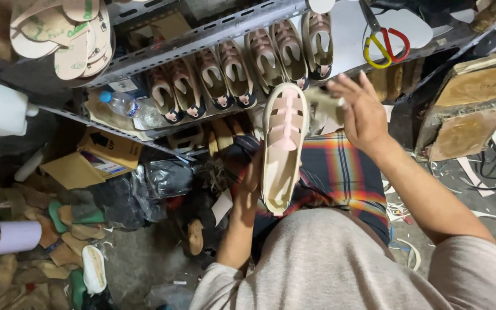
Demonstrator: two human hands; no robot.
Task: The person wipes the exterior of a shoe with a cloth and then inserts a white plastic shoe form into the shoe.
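Observation:
My left hand (251, 182) grips a beige sandal (283, 146) with pink straps by its heel side, holding it upright over my lap. My right hand (361, 112) is raised beside the sandal's toe and holds a small pale cloth or brush (324, 100) between its fingers. A plaid cloth (343, 172) covers my knees under the sandal.
A metal shelf (202, 40) ahead holds a row of several matching sandals (242, 72). Scissors with red and yellow handles (384, 43) lie on the shelf at right. A plastic bottle (124, 104), cardboard (110, 150), black bags and sole scraps (58, 34) crowd the left floor. A wooden block (477, 97) stands at right.

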